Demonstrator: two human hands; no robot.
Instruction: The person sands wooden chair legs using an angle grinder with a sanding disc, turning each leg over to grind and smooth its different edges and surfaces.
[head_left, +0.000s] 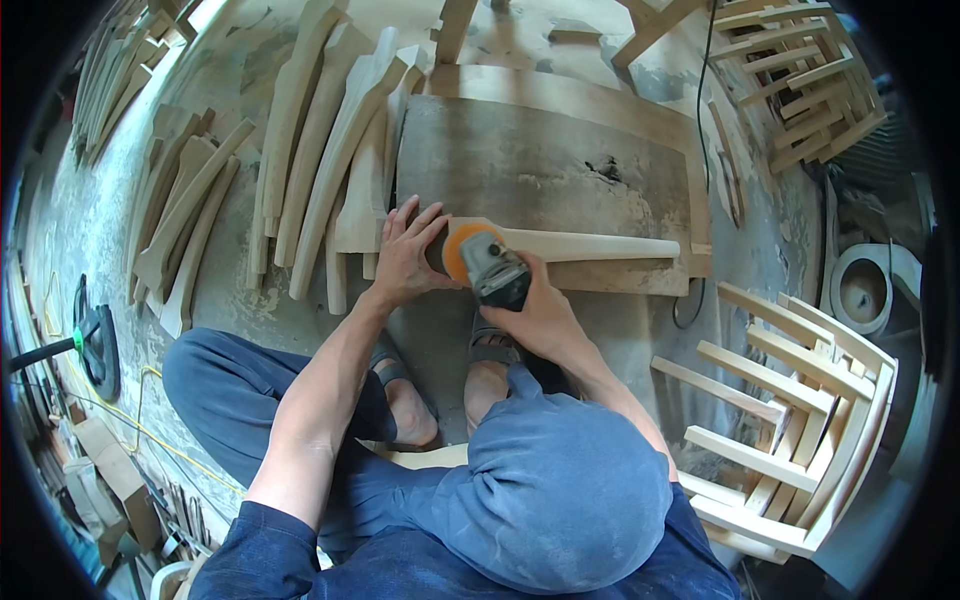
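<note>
My right hand is wrapped round the dark body of a grey-and-black angle grinder. Its orange disc sits over the wide end of a pale, tapered wooden furniture leg. That leg lies crosswise on a worn low board, its narrow end pointing right. My left hand is beside the wide end, fingers spread, close to the disc. Whether its thumb side presses on the leg is hard to tell. The disc hides part of the leg.
Shaped wooden legs lie side by side left of the board, with another pile farther left. Slatted wooden frames stand at the right. A black cord runs down the board's right side. My feet rest just before the board.
</note>
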